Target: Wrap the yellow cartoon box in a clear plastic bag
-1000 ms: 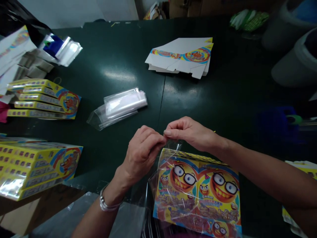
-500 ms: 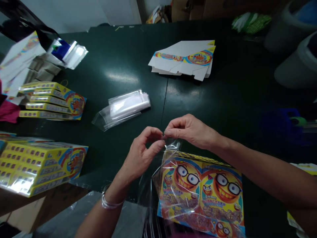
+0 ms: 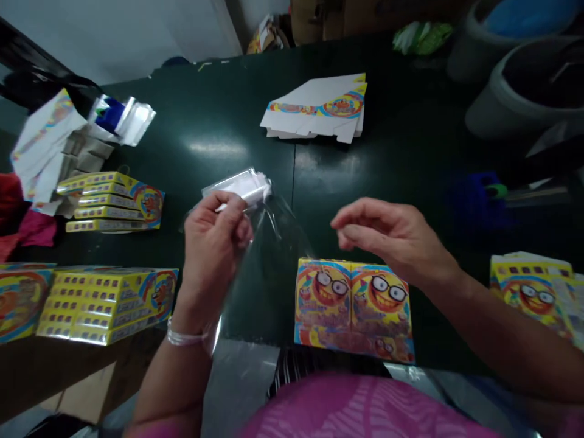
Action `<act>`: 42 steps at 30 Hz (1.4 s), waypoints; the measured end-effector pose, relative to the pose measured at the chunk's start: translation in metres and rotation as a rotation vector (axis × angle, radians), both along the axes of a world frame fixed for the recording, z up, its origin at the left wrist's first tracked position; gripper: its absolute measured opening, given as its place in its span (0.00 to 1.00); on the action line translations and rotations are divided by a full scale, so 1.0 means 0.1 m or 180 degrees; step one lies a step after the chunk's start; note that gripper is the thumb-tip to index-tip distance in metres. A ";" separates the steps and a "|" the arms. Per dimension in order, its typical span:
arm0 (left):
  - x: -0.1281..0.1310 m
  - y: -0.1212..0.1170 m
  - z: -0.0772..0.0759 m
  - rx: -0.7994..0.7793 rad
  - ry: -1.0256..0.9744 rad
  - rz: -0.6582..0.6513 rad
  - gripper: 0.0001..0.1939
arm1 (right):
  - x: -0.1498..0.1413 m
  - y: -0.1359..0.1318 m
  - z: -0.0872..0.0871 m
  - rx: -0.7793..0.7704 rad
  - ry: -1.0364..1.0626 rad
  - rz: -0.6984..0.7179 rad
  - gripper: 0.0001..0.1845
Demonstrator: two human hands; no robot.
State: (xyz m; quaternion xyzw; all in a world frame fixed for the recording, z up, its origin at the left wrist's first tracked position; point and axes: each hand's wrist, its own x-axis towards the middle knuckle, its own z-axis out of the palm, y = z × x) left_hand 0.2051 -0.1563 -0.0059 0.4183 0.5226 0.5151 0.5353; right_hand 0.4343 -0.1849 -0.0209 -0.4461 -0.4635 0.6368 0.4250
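Observation:
My left hand is raised left of centre, its fingers closed on a clear plastic bag. The thin film spreads rightward from the fist and hangs down by the wrist. My right hand hovers over the table with fingers loosely curled, thumb a little apart from the index finger. Nothing shows between them. Just below it lies a yellow printed carton pack with two grinning faces in glasses, close to the table's front edge. Behind my left hand rests a stack of clear bags, partly covered by it.
Flat white printed cartons lie at the back. Yellow boxes stand in stacks at left and behind them. More printed cartons are at right, near a blue tape dispenser and grey bins.
My hands have moved apart, the left one drawing the plastic film left and the right one off it. The carton pack now lies on the table clear of the film.

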 end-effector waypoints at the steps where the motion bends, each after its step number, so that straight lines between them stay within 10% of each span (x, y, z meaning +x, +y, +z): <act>1: 0.01 0.06 0.06 0.0128 -0.0077 -0.0001 0.10 | 0.08 -0.15 0.05 -0.0119 0.0026 0.0027 0.07; 9: 0.08 0.32 0.31 0.0456 -0.0111 -0.0094 0.07 | 0.33 -1.38 -0.01 -0.1173 0.1056 0.0706 0.20; 13: 0.12 0.31 0.34 0.0678 0.0101 0.0065 0.09 | -0.30 -1.61 -0.13 -0.1803 0.1358 0.1011 0.35; 18: 0.07 0.17 0.32 0.1284 0.0750 0.0333 0.09 | -1.13 -1.39 -0.10 -0.1175 0.1987 0.0556 0.62; 22: 0.03 0.03 0.27 0.1470 0.1359 0.0665 0.07 | -1.31 -1.30 -0.02 -0.0991 0.1907 -0.0113 0.51; 28: -0.09 -0.02 0.05 0.1445 0.1700 0.0699 0.08 | -1.31 -1.27 -0.07 -0.0406 0.0869 -0.0751 0.09; 35: -0.19 0.01 -0.36 0.1081 0.2023 0.0406 0.09 | -1.20 -1.19 -0.11 -0.0792 0.1388 -0.0501 0.10; 39: -0.16 0.01 -0.30 0.0744 0.2030 -0.0556 0.07 | -0.87 -1.04 -0.09 -0.0683 0.1100 -0.0721 0.09; 42: -0.18 -0.14 -0.13 0.1314 0.2446 -0.0081 0.10 | -0.62 -0.93 -0.09 -0.0539 0.0760 -0.0969 0.09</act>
